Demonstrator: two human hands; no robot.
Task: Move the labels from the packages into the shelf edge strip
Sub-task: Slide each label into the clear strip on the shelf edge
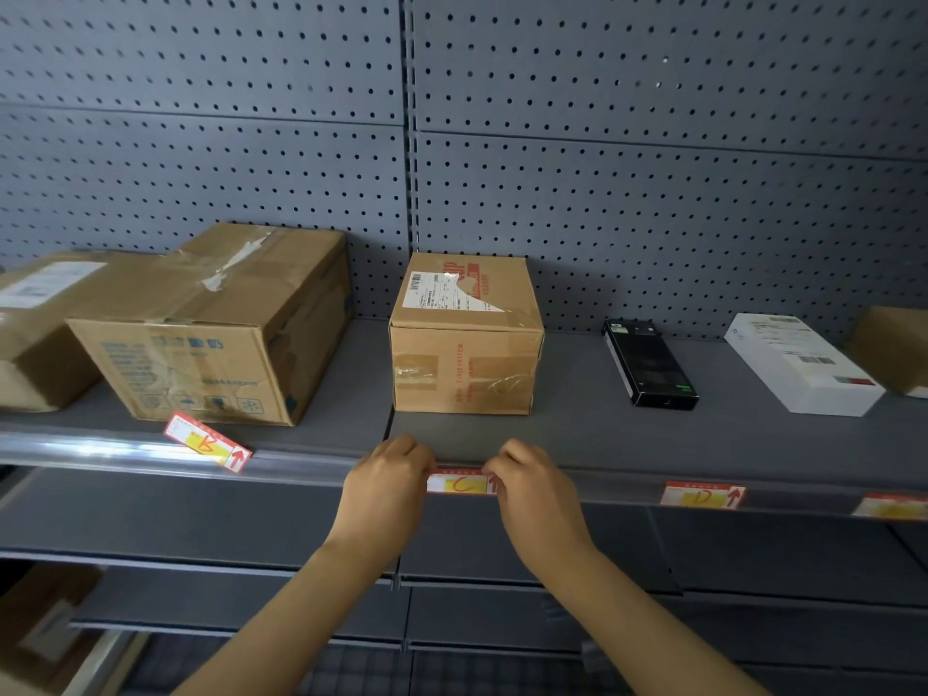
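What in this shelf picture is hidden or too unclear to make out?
Head view only:
- C label: both ends hidden under the left hand and right hand; how far it sits in the strip is unclear.
- Fingertips: curled out of view behind the hands.
- Far-right label: cut by the edge, letter blurred.
- Shipping slip on the middle box: print too small.
- Far-left box: cut by the edge.

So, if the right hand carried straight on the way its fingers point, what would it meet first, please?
Probably the small cardboard box behind the C label. The right hand points up and away over the shelf edge strip; bare shelf lies between, though depth is unclear.
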